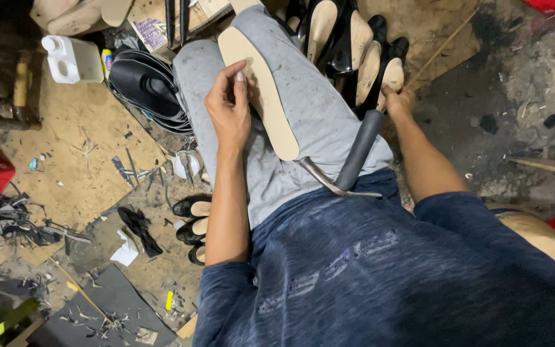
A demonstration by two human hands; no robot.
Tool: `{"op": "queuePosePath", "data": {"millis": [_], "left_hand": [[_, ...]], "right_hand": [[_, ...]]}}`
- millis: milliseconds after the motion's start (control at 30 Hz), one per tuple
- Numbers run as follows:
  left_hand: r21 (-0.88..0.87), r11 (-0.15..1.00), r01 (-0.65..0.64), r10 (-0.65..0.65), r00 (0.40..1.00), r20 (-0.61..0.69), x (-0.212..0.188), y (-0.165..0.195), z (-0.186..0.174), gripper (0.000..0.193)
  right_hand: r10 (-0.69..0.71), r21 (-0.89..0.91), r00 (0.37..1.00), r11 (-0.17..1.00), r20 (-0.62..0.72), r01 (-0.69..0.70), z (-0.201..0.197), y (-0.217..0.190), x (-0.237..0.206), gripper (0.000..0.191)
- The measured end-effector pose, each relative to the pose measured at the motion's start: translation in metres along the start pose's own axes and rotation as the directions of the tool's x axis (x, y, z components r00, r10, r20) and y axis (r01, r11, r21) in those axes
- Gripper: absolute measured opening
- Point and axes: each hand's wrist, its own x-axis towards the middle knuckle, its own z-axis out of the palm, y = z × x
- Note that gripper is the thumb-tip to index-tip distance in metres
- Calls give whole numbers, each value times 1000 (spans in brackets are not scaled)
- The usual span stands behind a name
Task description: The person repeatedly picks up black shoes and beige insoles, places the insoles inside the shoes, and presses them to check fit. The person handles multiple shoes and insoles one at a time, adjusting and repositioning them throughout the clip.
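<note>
Because the person sits with knees forward, the lap serves as the work surface, and everything in hand rests there. Nearest lies a hammer (354, 157), its grey grip slanting up to the right and its metal head low on the thigh, parked within reach. The left hand (229, 106) is pinched shut on the insole (261, 90), thumb and fingers clamped on its left edge to steady it flat on the leg. The insole's long axis runs from near right to far left, the narrower end nearer. Farther right, the right hand (398, 99) closes on a shoe (390, 77) in the row of black shoes, seemingly to draw it out.
</note>
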Motion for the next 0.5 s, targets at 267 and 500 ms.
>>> {"op": "queuePosePath", "data": {"millis": [267,500], "left_hand": [[-22,1000,0,0,1000,-6,2,0,2,20],[55,998,-24,24,1000,0,-1,4,0,19]], "right_hand": [[22,-113,999,993,-30,-26,2,2,-1,36],[-254,-188,916,961,-309,203,5,5,7,33]]}}
